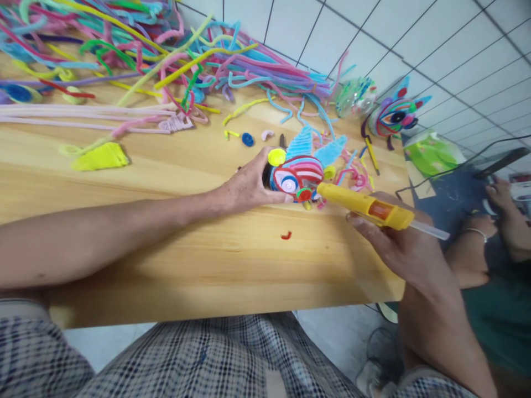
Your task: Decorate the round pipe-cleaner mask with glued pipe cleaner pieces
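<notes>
Around the left side of a pipe-cleaner animal head (305, 170), my left hand (251, 179) is closed, thumb along its lower edge. The head has light blue ears, red and pink stripes, a blue-and-white spiral eye and a red-and-green round piece. My right hand (409, 243) grips a yellow hot glue gun (365, 205), with a clear glue stick sticking out of its back end. The gun's tip is at the head's right side; whether it touches cannot be told. A small bent red piece (286, 235) lies on the table below the head.
Many coloured pipe cleaners (136, 50) are heaped along the back of the wooden table (186, 260). A similar finished-looking head (396, 117) stands at the back right, near a yellow pen-like tool (372, 155). Another person's hands (500, 196) are at far right.
</notes>
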A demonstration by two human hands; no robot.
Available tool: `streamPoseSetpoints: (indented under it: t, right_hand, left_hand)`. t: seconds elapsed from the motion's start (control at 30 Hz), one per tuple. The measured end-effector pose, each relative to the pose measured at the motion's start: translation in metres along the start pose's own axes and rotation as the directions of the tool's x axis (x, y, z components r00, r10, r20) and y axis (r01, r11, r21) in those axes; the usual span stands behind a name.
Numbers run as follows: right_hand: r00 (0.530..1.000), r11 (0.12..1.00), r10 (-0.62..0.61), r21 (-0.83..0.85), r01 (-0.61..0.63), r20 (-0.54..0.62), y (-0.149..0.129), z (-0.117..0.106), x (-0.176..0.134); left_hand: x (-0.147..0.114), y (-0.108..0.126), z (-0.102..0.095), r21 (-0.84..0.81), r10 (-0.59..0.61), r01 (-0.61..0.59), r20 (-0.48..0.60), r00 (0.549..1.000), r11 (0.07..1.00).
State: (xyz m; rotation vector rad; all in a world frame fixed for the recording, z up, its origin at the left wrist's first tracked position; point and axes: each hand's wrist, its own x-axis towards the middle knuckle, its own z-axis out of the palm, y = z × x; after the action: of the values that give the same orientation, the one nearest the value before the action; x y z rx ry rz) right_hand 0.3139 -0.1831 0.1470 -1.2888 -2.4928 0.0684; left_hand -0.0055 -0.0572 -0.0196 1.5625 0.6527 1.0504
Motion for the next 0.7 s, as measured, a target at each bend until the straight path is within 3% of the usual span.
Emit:
streamPoseSetpoints:
  t: [0.4,0.7]
  right_hand:
    - [0.997,0.997,-0.072,0.005,0.072,0.02,-0.006,0.001,0.008]
    - [1.0,1.0,-0.02,-0.017,0.021,0.024,0.003,-0.003,-0.004]
  left_hand:
    - [0.0,0.005,0.0,-0.006,0.001,-0.002,-0.015,1.0,1.0]
    - [0.0,0.002,0.0,0.021,-0.008,0.008,0.002,1.0,1.0]
